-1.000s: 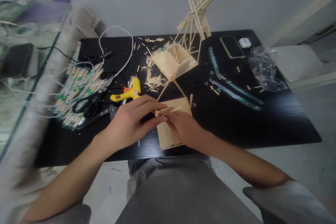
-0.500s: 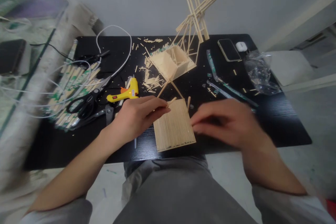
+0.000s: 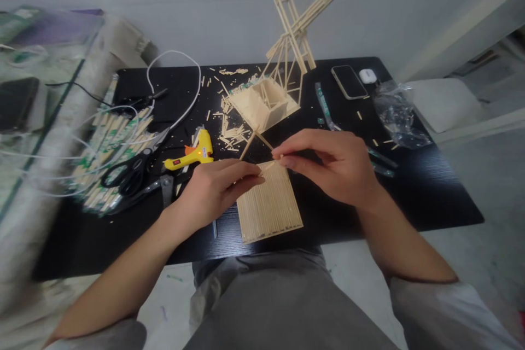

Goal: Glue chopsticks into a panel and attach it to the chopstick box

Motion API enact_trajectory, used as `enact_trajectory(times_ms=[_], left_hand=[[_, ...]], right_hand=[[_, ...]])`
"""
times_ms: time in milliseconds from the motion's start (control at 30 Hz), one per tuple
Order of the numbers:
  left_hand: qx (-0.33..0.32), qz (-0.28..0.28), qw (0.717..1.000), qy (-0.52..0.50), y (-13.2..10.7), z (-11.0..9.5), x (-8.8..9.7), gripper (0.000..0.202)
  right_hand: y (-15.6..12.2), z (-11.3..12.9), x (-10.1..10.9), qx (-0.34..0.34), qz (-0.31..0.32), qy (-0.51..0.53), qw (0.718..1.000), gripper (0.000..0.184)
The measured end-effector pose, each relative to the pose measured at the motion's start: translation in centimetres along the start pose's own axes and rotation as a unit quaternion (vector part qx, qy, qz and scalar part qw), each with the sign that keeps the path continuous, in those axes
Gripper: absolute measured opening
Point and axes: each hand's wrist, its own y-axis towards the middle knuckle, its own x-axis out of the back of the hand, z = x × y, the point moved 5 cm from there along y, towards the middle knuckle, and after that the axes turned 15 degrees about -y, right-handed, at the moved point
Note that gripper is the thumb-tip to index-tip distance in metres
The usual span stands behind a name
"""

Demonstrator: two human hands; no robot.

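Note:
A flat panel of wooden sticks [image 3: 270,205] laid side by side rests near the table's front edge. Over its far left part, my left hand [image 3: 223,183] is closed in a pinch on a short wooden stick [image 3: 268,166]. Just above the panel's far right corner, my right hand [image 3: 328,161] pinches another small wooden stick [image 3: 281,156], mostly hidden by the fingers. Behind the panel stands a wooden stick model with crossed blades [image 3: 293,27] and a box-like base [image 3: 262,104]. Its two thin legs reach toward my hands.
A yellow glue gun [image 3: 191,154], black scissors [image 3: 131,172] and a heap of wrapped sticks [image 3: 110,136] lie left. Stick offcuts [image 3: 233,134] are scattered beside the model. A phone [image 3: 348,82], an earphone case [image 3: 368,75] and a clear plastic bag [image 3: 400,115] lie right.
My right hand has moved left and away from me, from beside the panel's right edge to its far corner, where it now pinches a stick. My left hand keeps its pinch.

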Motion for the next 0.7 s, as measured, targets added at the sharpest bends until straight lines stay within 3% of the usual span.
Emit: enact_trajectory(times_ms=[300,700], left_hand=[[0.014,-0.014,1.0,-0.004,-0.2,0.1,0.3,0.009],[0.006,-0.024,1.0,0.004,-0.5,0.0,0.6,0.009]], right_hand=[[0.4,0.2,-1.1,0.027,0.002,0.012,1.0,0.012],[0.8,0.4,-1.5,-0.006,0.0,0.021,1.0,0.005]])
